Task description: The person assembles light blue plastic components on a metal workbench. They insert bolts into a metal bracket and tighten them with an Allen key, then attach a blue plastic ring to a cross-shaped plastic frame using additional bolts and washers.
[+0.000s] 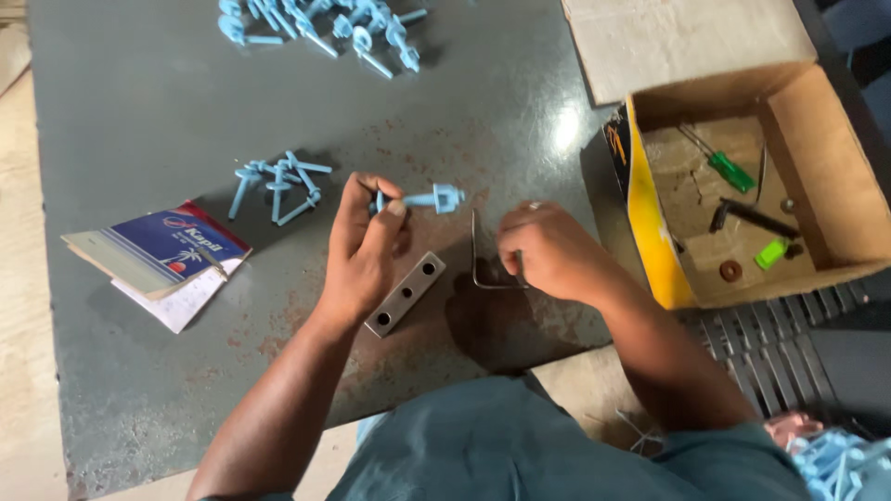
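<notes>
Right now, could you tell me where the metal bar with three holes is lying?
In the head view, the metal bar lies flat on the grey table, just below the left hand and left of the bent hex key.

A workshop: rusty metal bench [148, 111]; cardboard box [835, 167] of tools.

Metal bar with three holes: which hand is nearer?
Left. The left hand, holding a blue bolt, sits right above the metal bar; the right hand, on the hex key, is farther right.
</notes>
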